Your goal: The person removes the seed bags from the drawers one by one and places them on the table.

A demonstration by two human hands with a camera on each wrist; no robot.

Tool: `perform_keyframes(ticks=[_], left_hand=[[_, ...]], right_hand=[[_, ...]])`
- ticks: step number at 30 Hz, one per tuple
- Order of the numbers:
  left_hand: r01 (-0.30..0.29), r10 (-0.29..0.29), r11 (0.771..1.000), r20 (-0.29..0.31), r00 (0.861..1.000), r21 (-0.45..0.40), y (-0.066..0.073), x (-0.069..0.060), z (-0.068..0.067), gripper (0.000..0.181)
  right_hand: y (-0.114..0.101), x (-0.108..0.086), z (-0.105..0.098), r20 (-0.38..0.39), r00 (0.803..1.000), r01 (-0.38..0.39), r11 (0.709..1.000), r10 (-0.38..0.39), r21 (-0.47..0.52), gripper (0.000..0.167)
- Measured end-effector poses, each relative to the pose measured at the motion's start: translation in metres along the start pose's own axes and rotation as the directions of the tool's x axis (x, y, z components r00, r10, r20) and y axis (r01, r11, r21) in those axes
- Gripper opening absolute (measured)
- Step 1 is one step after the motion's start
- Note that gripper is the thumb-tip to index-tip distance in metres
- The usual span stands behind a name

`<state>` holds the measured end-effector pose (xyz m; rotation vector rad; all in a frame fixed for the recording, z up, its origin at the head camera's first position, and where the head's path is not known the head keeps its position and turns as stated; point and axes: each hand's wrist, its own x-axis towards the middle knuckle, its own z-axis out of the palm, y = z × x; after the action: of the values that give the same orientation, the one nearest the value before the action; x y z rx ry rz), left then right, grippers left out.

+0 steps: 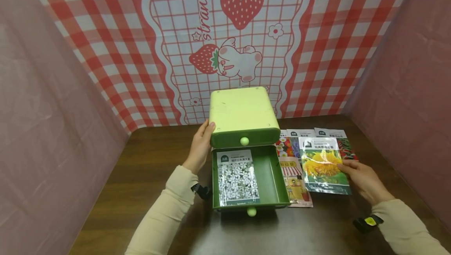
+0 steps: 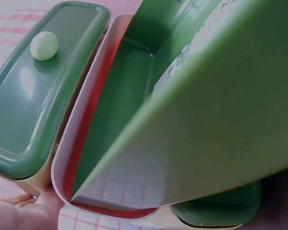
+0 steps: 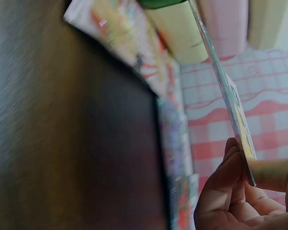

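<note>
In the head view, a small drawer cabinet (image 1: 243,108) with a pale yellow-green top stands mid-table. Its top drawer front (image 1: 225,139) is closed. A green drawer (image 1: 269,180) below it is pulled out and holds a seed packet with white flowers (image 1: 237,176) at its left side. My left hand (image 1: 200,147) rests against the cabinet's left side, fingers fairly straight. At the right, my right hand (image 1: 364,178) pinches a seed packet with yellow flowers (image 1: 324,165) by its right edge, thumb on the front. The right wrist view shows this packet (image 3: 225,91) edge-on, above the table.
Several other seed packets (image 1: 297,188) lie on the brown table (image 1: 148,176) right of the cabinet, partly under the held one. A red-checked cloth (image 1: 327,51) hangs behind. Pink cloth walls (image 1: 415,90) flank the table. The drawer's round knob (image 1: 251,211) points toward the front.
</note>
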<state>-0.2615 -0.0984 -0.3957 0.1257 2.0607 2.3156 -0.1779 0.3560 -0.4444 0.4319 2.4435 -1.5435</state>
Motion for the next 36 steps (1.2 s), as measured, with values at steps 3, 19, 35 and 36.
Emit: perform_keyframes(ticks=[3,19,35,36], left_hand=[[0.003,-0.003,1.0,-0.003,1.0,0.013,0.001,0.0,0.0,0.065],[-0.003,0.003,1.0,-0.005,1.0,0.023,0.001,0.0,0.001,0.064],[-0.003,0.003,0.999,-0.007,1.0,0.034,0.001,-0.001,0.001,0.065],[-0.003,0.003,0.999,-0.005,1.0,0.033,0.001,-0.001,0.001,0.065]], right_hand=[[0.01,0.005,0.0,0.015,0.999,-0.031,0.997,0.032,-0.073,0.075],[0.029,0.015,0.017,-0.065,0.998,-0.021,0.985,0.01,-0.172,0.061],[0.031,0.02,0.019,-0.141,0.99,-0.008,0.967,-0.029,-0.254,0.053],[0.031,0.02,0.019,-0.138,0.99,-0.008,0.966,-0.029,-0.258,0.053]])
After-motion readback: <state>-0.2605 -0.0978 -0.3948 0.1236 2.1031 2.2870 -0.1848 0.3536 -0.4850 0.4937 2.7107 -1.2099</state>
